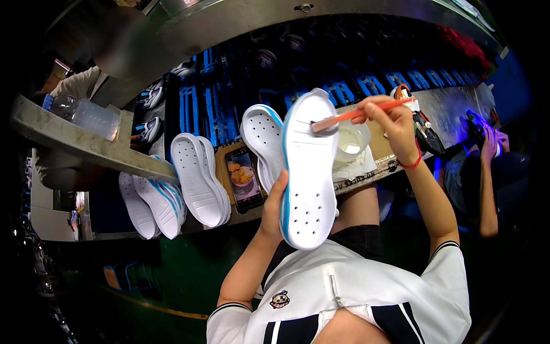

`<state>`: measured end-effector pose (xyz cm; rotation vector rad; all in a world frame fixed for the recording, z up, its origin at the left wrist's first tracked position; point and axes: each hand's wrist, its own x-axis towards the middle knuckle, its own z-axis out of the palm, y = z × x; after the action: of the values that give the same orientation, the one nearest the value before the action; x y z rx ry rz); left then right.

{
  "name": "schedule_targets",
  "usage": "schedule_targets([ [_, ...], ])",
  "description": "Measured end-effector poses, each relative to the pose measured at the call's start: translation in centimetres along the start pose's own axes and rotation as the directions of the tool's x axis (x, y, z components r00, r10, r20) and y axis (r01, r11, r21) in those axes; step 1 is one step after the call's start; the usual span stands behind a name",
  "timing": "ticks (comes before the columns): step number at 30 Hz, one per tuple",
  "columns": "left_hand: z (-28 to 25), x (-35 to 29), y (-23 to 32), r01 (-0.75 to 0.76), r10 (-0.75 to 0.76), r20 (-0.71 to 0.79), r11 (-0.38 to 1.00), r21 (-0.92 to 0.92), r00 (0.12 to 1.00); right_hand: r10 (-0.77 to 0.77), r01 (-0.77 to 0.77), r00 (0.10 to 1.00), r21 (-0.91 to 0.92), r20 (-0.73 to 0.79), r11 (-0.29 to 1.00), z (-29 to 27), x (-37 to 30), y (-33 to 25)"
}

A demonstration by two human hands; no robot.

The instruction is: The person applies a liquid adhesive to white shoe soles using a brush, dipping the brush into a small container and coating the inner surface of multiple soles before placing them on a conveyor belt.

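Note:
My left hand (pixel 275 205) grips a white shoe sole (pixel 310 166) with a blue edge stripe by its left side, near the perforated end. The sole is held up with its inner face toward me. In my right hand (pixel 391 121) is a brush (pixel 358 114) with an orange-red handle, pinched between the fingers. Its bristles touch the sole's upper part. Just behind the sole stands a translucent bowl (pixel 353 137) with pale contents. To the left of it another pair of white soles (pixel 263 129) leans at the bench edge.
More white soles (pixel 197 178) stand along the bench at left, beside a phone (pixel 244 176) with a lit screen. A conveyor with blue racks (pixel 338 92) runs behind. A plastic bottle (pixel 86 114) sits on a metal ledge. Another person's hands (pixel 491 143) work at the right.

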<state>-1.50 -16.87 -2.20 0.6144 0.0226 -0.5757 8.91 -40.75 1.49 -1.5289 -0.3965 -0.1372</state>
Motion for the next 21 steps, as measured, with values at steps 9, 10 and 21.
schedule_targets([
  [9, 0.0, 2.2, 0.0, -0.431, 0.561, -0.292, 0.806, 0.407, 0.774, -0.294, 0.431, 0.894, -0.476, 0.337, 0.766, 2.9, -6.9, -3.8],
  [10, -0.6, 2.5, -0.3, -0.446, 0.6, -0.316, 0.779, 0.441, 0.735, -0.214, 0.335, 0.926, -0.41, 0.313, 0.848, 3.1, -7.5, -4.1],
  [21, -0.1, 2.7, -2.3, -0.301, 0.415, -0.223, 0.86, 0.412, 0.882, 0.298, -0.295, 0.955, 0.1, -0.01, 0.95, 1.3, -5.6, 0.3],
])
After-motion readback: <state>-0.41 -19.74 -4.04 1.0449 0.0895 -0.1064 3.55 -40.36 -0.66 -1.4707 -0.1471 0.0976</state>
